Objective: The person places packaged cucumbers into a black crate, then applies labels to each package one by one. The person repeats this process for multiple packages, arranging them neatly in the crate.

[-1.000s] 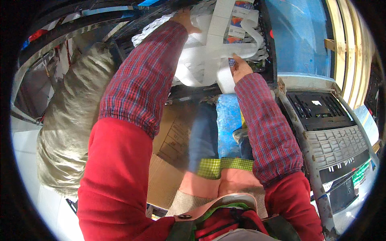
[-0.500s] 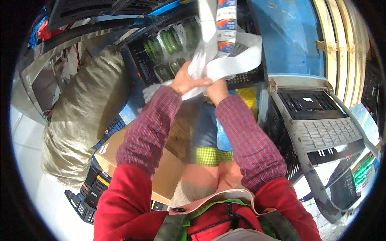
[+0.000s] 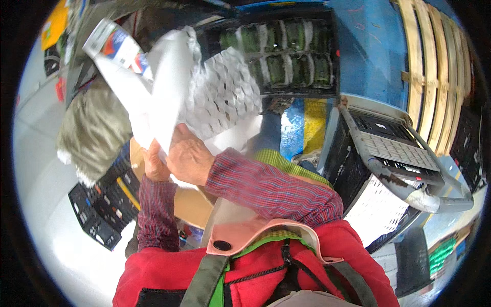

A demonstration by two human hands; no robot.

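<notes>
My left hand (image 3: 155, 161) and my right hand (image 3: 190, 156) are close together at the middle left, both closed on a bunch of white packing paper (image 3: 164, 102). A printed label strip (image 3: 120, 46) sticks up at its upper end. A white slitted cushioning sheet (image 3: 222, 92) trails beside the bunch toward the centre. Behind it, a black crate (image 3: 335, 77) at top centre holds several wrapped green items (image 3: 279, 69), apparently vegetables, in two rows. An open cardboard box (image 3: 194, 210) lies under my hands, partly hidden by them.
An olive sack (image 3: 89, 130) and stacked black crates (image 3: 94, 215) stand at left. At right are a metal trolley (image 3: 368, 163) with black and grey crates, a blue surface (image 3: 368, 36) and wooden pallets (image 3: 429, 77). A yellow object (image 3: 314, 128) lies below the crate.
Both hands have swung down and left, pulling the white paper and cushioning sheet off the crate. The green contents are now exposed and the paper bunch stands over the left side.
</notes>
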